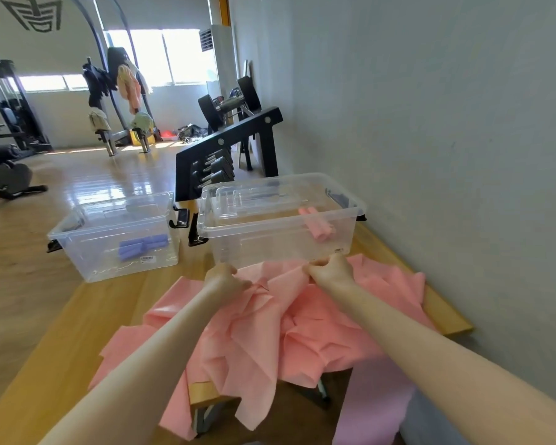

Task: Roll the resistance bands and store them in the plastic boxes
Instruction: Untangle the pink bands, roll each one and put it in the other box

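A heap of crumpled pink resistance bands (270, 326) lies on the wooden table (77, 322). My left hand (222, 277) and my right hand (329, 268) each grip the far edge of a pink band, just in front of the right clear plastic box (341, 216). That box holds a rolled pink band (318, 226) and a clear lid. The left clear plastic box (77, 248) holds rolled purple bands (143, 247).
A grey wall (430, 155) runs along the right of the table. A black dumbbell rack (225, 155) stands behind the boxes. Purple band material (373, 403) hangs at the near right. Gym machines (10, 130) stand on the wooden floor at left.
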